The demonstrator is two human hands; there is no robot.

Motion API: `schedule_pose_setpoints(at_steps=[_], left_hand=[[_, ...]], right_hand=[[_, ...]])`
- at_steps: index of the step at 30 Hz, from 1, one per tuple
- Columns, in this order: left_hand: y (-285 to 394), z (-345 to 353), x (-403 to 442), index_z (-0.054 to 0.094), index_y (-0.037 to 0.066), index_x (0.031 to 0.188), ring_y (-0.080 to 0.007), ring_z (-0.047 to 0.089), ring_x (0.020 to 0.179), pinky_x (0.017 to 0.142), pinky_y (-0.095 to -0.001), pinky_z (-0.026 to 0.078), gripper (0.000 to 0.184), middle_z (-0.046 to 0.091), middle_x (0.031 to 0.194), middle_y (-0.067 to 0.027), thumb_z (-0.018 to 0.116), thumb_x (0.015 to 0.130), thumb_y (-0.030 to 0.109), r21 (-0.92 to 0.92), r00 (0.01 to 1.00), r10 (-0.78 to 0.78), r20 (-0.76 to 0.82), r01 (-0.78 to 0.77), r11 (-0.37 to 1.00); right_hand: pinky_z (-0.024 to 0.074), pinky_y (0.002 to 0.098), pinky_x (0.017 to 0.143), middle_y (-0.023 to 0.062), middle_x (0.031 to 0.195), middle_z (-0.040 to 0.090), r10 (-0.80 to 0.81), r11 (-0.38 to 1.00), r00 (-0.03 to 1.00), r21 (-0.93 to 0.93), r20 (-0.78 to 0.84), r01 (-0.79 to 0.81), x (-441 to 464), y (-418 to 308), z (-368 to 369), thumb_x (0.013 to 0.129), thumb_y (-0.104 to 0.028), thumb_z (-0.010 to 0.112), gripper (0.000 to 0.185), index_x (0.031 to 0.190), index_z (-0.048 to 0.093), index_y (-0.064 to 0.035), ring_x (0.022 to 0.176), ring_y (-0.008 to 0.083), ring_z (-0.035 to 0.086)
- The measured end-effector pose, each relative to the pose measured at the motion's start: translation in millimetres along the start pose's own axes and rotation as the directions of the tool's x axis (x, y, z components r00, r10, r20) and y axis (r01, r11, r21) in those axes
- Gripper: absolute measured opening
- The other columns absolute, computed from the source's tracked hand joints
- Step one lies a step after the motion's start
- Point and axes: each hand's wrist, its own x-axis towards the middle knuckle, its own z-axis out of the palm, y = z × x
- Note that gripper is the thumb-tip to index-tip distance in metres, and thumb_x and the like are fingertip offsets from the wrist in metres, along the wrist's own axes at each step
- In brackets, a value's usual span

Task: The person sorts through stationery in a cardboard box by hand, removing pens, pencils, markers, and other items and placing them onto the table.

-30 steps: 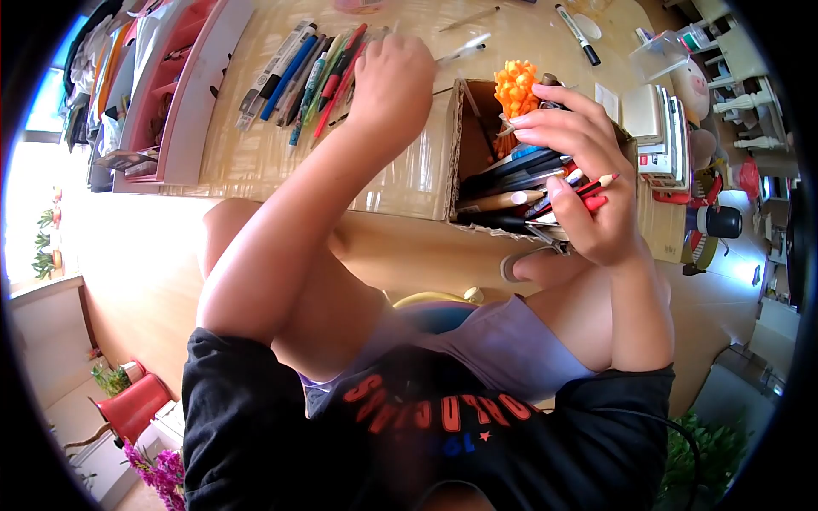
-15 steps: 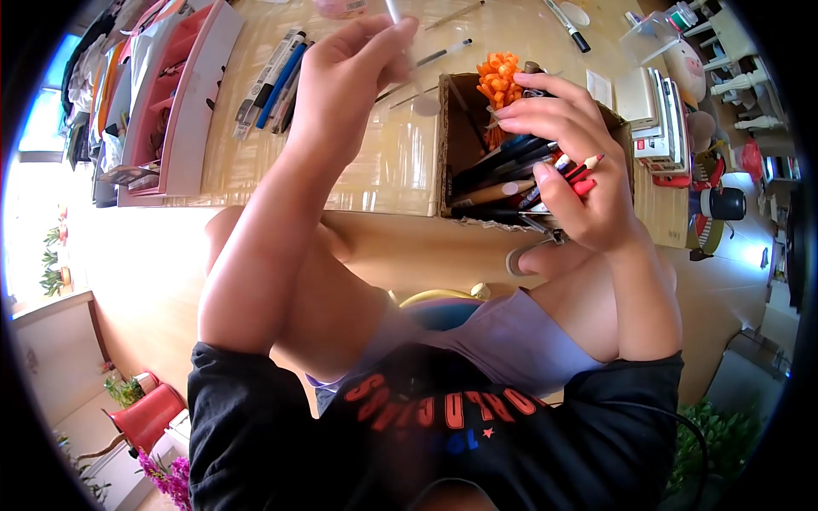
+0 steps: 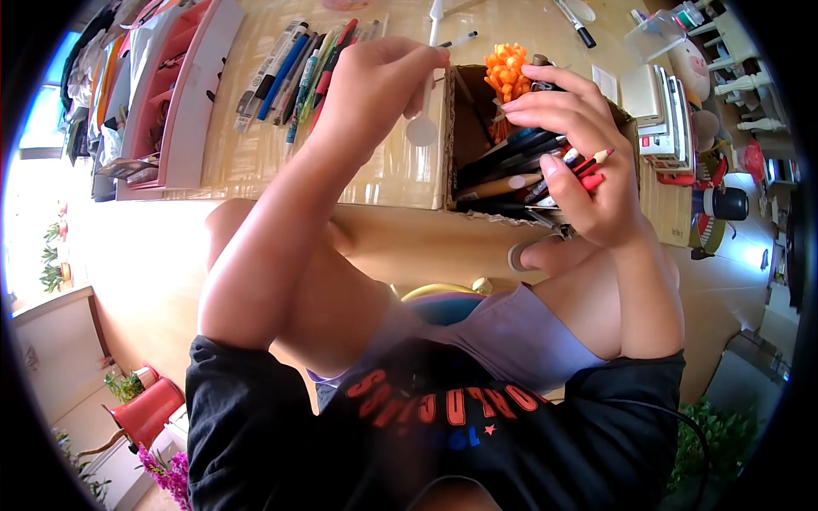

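There are one cardboard box (image 3: 451,153), one orange flower cluster (image 3: 509,73), one slender white stick (image 3: 434,32) and one red chair (image 3: 149,417). One black-capped marker (image 3: 576,24) lies outside the row of pens (image 3: 282,77), whose overlap prevents an exact count.

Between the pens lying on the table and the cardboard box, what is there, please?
In the head view, the left hand is over that stretch, holding a white stick; nearer the person, the table shows bare up to the box.
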Motion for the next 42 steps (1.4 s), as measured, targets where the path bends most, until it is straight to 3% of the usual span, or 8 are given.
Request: schedule_pose_setpoints(at_steps=[6, 9, 12, 18, 24, 30, 35, 42], left_hand=[[-8.5, 5.9, 4.5, 0.078, 0.000, 0.097, -0.0048, 0.052, 0.060, 0.057, -0.0242, 0.040, 0.024, 0.060, 0.069, 0.0031, 0.075, 0.100, 0.023, 0.134, 0.996, 0.060, -0.070, -0.050, 0.990], [-11.0, 10.6, 4.1, 0.077, -0.001, 0.096, -0.0032, 0.054, 0.064, 0.059, -0.0231, 0.041, 0.024, 0.064, 0.072, 0.0032, 0.079, 0.098, 0.023, 0.069, 0.986, 0.161, -0.050, -0.157, 0.985], [-10.8, 13.9, 5.8, 0.077, -0.002, 0.098, -0.0018, 0.054, 0.067, 0.061, -0.0220, 0.042, 0.026, 0.067, 0.075, 0.0037, 0.082, 0.096, 0.023, 0.292, 0.953, 0.297, -0.058, -0.268, 0.918], [0.3, 15.7, 13.0, 0.079, -0.001, 0.100, -0.0014, 0.055, 0.071, 0.063, -0.0219, 0.043, 0.027, 0.070, 0.079, 0.0042, 0.084, 0.094, 0.024, 0.229, 0.982, 0.190, -0.022, -0.180, 0.957], [-6.6, 13.3, 26.1, 0.080, -0.001, 0.106, -0.0021, 0.055, 0.071, 0.064, -0.0224, 0.044, 0.028, 0.070, 0.080, 0.0037, 0.082, 0.095, 0.025, 0.264, 0.956, 0.282, 0.075, -0.292, 0.919], [15.8, 8.6, 8.1, 0.078, -0.001, 0.103, -0.0008, 0.054, 0.073, 0.064, -0.0221, 0.044, 0.025, 0.070, 0.081, 0.0043, 0.080, 0.096, 0.023, 0.292, 0.972, 0.234, -0.001, -0.224, 0.930], [18.3, 0.4, -17.4, 0.072, 0.000, 0.105, -0.0014, 0.058, 0.076, 0.068, -0.0211, 0.046, 0.018, 0.070, 0.084, 0.0025, 0.078, 0.100, 0.015, 0.226, 0.907, 0.372, 0.196, -0.411, 0.883], [23.7, 6.5, -22.8, 0.071, -0.001, 0.110, -0.0052, 0.067, 0.082, 0.071, -0.0216, 0.051, 0.021, 0.074, 0.096, -0.0022, 0.080, 0.100, 0.014, -0.068, 0.868, 0.360, 0.341, -0.360, 0.931]], right_hand=[[0.0494, 0.0504, 0.111, 0.0128, 0.120, 0.074, -0.005, 1.000, 1.000, 0.002, 0.001, 0.005, 0.3, 0.6, 0.4, 0.082, -0.004, 0.057, 0.036, 0.115, 0.072, -0.0010, 0.131, 0.0412, 0.061], [0.0495, 0.0503, 0.111, 0.0129, 0.120, 0.074, -0.009, 1.000, 1.000, -0.006, 0.002, 0.009, 0.1, 0.3, 0.0, 0.082, -0.004, 0.057, 0.036, 0.115, 0.072, -0.0010, 0.131, 0.0411, 0.061], [0.0494, 0.0503, 0.111, 0.0128, 0.120, 0.074, -0.010, 1.000, 1.000, -0.007, 0.000, 0.010, -0.1, 0.6, 0.4, 0.083, -0.004, 0.058, 0.036, 0.115, 0.072, -0.0009, 0.131, 0.0410, 0.061], [0.0486, 0.0501, 0.112, 0.0126, 0.121, 0.074, -0.007, 1.000, 1.000, -0.012, 0.001, 0.007, -0.2, -0.2, 0.2, 0.083, -0.003, 0.058, 0.036, 0.116, 0.072, -0.0012, 0.132, 0.0407, 0.060], [0.0479, 0.0496, 0.112, 0.0126, 0.121, 0.074, -0.011, 1.000, 1.000, -0.015, 0.003, 0.011, -0.8, 1.1, 0.7, 0.083, -0.003, 0.058, 0.037, 0.117, 0.072, -0.0013, 0.133, 0.0400, 0.060], [0.0471, 0.0498, 0.113, 0.0134, 0.124, 0.073, 0.013, 1.000, 1.000, -0.006, -0.016, -0.013, 0.1, -1.4, 1.1, 0.082, -0.003, 0.060, 0.039, 0.119, 0.072, -0.0018, 0.133, 0.0400, 0.060], [0.0461, 0.0503, 0.113, 0.0140, 0.128, 0.072, 0.028, 0.999, 0.999, -0.025, 0.029, -0.027, 1.2, -4.8, -0.9, 0.082, -0.003, 0.062, 0.039, 0.119, 0.073, -0.0039, 0.137, 0.0402, 0.055], [0.0459, 0.0511, 0.113, 0.0139, 0.123, 0.074, 0.031, 0.996, 0.999, 0.079, 0.019, -0.033, -0.1, -3.9, 1.4, 0.081, -0.002, 0.063, 0.035, 0.113, 0.075, -0.0031, 0.139, 0.0412, 0.052]])
